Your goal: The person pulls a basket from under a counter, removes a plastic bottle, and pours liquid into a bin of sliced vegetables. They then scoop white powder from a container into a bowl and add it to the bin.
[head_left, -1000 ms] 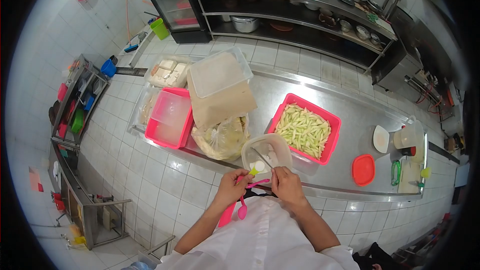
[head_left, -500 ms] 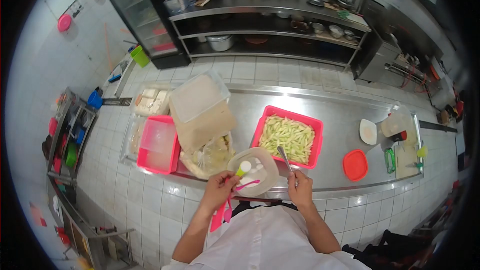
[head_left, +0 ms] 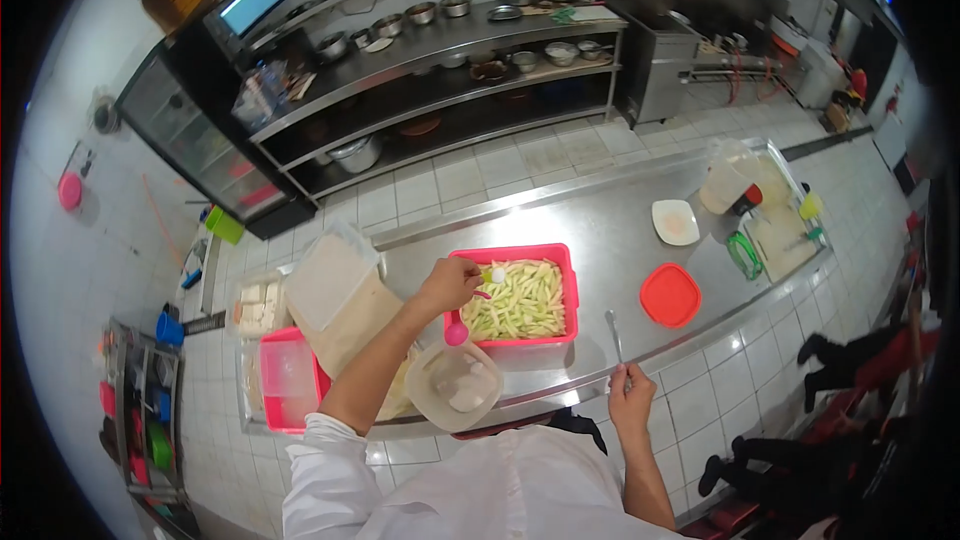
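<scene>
My left hand (head_left: 450, 285) is closed on a set of measuring spoons (head_left: 456, 332), pink and lime green, above the left side of a pink basin (head_left: 572, 290). White powder shows in the green spoon (head_left: 492, 276). Pale green, cut vegetable strips (head_left: 520, 305) fill the basin. In front of it stands a translucent tub (head_left: 420, 387) with white powder (head_left: 467, 395) inside. My right hand (head_left: 630, 395) grips the handle of a metal spoon (head_left: 613, 328) near the table's front edge, to the right of the basin and apart from it.
On the steel table (head_left: 590, 230) lie a red lid (head_left: 670, 295), a white dish (head_left: 675, 223), a clear jug (head_left: 728, 178) and a green ring-shaped item (head_left: 743, 256). Leftward are another pink container (head_left: 290, 380), a brown sheet (head_left: 345, 330) and white blocks (head_left: 260, 308). Behind stands a shelf (head_left: 430, 55) with pots.
My left hand has gone from over the tub to over the basin with the measuring spoons. The metal spoon in my right hand has shifted away from the basin. The view has turned.
</scene>
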Tool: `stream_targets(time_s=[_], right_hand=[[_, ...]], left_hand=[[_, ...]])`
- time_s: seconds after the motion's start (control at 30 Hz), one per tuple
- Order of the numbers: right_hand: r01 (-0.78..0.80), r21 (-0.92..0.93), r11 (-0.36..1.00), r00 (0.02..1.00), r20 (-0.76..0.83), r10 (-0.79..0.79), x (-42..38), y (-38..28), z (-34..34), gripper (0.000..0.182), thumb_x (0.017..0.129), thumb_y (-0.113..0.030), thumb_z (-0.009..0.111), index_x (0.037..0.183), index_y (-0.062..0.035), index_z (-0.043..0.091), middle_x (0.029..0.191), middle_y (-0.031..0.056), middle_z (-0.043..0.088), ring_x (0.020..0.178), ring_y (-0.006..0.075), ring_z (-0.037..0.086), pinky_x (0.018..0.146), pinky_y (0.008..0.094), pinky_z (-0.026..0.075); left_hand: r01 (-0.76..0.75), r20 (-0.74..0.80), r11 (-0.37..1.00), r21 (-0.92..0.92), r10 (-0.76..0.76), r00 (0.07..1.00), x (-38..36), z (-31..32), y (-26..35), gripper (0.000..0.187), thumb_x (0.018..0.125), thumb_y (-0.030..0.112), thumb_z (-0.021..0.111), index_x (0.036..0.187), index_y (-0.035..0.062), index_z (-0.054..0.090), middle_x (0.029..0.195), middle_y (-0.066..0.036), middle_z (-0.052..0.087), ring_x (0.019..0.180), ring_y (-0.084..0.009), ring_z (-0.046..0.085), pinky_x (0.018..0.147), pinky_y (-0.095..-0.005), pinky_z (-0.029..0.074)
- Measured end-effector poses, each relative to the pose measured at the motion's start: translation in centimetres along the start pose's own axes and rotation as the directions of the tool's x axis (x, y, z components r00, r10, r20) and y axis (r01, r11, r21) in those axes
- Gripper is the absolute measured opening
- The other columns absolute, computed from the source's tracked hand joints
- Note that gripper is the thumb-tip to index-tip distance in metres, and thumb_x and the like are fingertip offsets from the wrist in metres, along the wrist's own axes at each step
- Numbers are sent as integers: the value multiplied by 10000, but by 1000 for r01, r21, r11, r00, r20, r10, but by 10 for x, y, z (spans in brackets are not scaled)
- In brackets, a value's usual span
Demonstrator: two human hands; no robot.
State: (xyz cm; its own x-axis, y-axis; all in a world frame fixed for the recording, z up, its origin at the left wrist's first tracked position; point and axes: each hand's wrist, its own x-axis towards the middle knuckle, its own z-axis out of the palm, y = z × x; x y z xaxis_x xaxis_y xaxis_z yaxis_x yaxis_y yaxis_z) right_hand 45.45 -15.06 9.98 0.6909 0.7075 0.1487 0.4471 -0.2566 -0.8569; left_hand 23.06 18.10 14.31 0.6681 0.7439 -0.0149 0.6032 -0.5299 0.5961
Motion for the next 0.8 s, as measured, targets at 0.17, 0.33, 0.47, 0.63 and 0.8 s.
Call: stream_targets(time_s=[0.17,0.33,0.47,0.63,0.8], right_hand=[[-156,0,988,983,-99,156,-21,33,-17,264,997,-138,563,807,30,636,669,159,667,638,315,687,632,413,505],[-228,-1,974,964,-138,225,-28,41,-23,264,996,-137,562,807,33,633,672,148,675,645,310,692,637,410,510],[-217,22,976,962,-162,218,-25,41,-20,263,995,-143,563,812,30,638,671,159,679,644,320,697,645,415,515],[-202,21,979,967,-152,203,-22,40,-17,248,989,-144,570,821,24,640,666,165,678,637,333,695,645,431,513],[-85,-66,994,989,-129,76,-17,43,-12,310,1025,-171,554,798,26,628,646,123,662,598,229,669,603,376,511]], left_hand=[[56,96,994,90,-65,993,32,28,13,232,864,216,724,969,12,758,897,-206,742,868,-389,720,814,-438,575],[-12,-17,995,99,14,1000,57,34,18,194,857,172,731,934,-3,767,833,-227,731,823,-380,729,794,-442,575],[123,28,992,26,-124,992,60,15,17,196,849,161,733,952,0,772,863,-243,733,837,-389,729,793,-446,576],[47,-122,985,164,-27,992,45,11,-16,157,850,100,691,948,-8,750,916,-234,718,894,-384,709,823,-453,573],[-58,-75,883,467,105,992,0,11,-22,160,822,33,641,972,13,694,1016,-183,661,1018,-352,661,820,-465,578]])
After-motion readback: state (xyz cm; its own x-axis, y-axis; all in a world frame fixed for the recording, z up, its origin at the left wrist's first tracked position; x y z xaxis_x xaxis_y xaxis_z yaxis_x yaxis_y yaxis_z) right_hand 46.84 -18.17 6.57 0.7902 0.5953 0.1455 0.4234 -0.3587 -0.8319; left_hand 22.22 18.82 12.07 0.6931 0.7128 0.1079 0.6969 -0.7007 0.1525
